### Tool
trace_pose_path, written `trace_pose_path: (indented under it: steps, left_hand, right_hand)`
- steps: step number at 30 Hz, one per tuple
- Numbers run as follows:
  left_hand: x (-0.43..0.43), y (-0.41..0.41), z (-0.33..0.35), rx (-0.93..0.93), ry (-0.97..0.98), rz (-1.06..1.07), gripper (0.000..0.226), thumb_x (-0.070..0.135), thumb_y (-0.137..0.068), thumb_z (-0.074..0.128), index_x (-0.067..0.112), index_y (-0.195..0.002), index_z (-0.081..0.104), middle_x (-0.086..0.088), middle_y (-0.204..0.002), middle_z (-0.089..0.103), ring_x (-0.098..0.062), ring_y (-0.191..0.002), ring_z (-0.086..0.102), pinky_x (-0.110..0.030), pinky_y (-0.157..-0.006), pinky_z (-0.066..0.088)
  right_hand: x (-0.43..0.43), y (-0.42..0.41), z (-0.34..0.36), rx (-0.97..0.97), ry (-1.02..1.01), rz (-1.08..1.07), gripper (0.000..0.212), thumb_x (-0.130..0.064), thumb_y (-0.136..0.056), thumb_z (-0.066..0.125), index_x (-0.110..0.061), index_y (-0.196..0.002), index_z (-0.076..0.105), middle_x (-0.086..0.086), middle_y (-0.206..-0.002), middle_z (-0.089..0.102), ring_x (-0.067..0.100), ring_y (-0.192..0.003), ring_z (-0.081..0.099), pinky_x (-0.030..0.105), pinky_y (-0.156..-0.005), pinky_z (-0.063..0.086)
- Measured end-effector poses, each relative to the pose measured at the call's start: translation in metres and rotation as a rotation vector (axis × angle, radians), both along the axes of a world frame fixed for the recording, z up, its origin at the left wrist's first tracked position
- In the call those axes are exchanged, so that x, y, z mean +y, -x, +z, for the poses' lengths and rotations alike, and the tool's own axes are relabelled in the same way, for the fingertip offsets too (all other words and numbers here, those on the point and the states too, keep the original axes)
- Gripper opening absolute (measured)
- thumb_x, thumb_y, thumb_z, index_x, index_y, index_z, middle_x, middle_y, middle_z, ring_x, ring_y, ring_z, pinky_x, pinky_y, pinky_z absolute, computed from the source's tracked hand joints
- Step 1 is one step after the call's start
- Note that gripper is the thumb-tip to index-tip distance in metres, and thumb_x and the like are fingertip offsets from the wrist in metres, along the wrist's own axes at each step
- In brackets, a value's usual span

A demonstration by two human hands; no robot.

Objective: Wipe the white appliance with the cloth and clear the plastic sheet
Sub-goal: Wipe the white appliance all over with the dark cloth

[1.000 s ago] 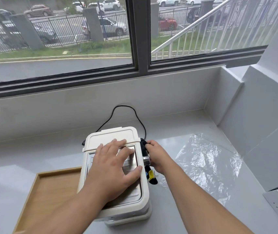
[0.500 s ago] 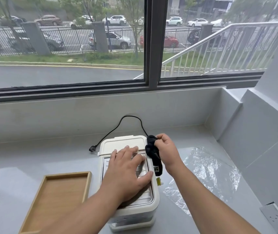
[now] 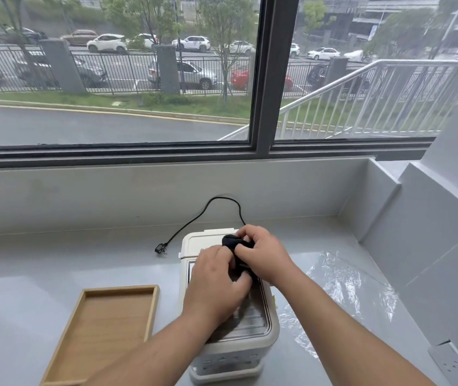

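Your right hand (image 3: 264, 257) is curling its fingers round the dark cloth (image 3: 232, 242), bunching it just above the far end of the white appliance (image 3: 245, 345). Your left hand (image 3: 216, 280) is meeting it there and seems to be pinching the near part of the same cloth, though the overlapping hands are hiding much of that grip. The appliance is standing on the grey surface (image 3: 55, 260), with its black cord (image 3: 222, 197) looping behind it toward the wall and its plug lying loose. The clear plastic sheet (image 3: 342, 285) is lying wrinkled on the surface just right of the appliance, and a wooden tray (image 3: 122, 288) is sitting just left of it.
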State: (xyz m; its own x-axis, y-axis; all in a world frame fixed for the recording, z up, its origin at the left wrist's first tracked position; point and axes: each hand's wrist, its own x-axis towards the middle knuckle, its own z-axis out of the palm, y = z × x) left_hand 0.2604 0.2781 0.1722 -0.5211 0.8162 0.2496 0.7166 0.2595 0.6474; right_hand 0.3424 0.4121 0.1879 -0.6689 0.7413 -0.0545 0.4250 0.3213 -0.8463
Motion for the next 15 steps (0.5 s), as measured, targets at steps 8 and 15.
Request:
trace_pose_path:
  steps: [8, 15]
  left_hand:
    - [-0.008, 0.005, 0.001, -0.233, -0.122, 0.107, 0.025, 0.018, -0.076, 0.062, 0.028, -0.096, 0.050, 0.012, -0.098, 0.051, -0.014, -0.096, 0.046, -0.029, -0.081, 0.037]
    - [-0.028, 0.031, 0.008, -0.066, 0.056, -0.021, 0.027, 0.039, -0.072, 0.059, 0.033, -0.097, 0.051, 0.013, -0.100, 0.051, -0.015, -0.097, 0.046, -0.034, -0.081, 0.045]
  right_hand:
    - [-0.020, 0.005, 0.001, -0.027, 0.059, 0.063, 0.021, -0.030, -0.074, 0.061, -0.043, -0.091, 0.064, -0.013, -0.079, 0.058, 0.007, -0.067, 0.054, 0.028, -0.067, 0.048]
    - [-0.035, 0.008, 0.002, -0.069, 0.077, 0.084, 0.016, -0.025, -0.079, 0.065, -0.036, -0.091, 0.067, -0.012, -0.079, 0.059, 0.007, -0.067, 0.053, 0.027, -0.068, 0.047]
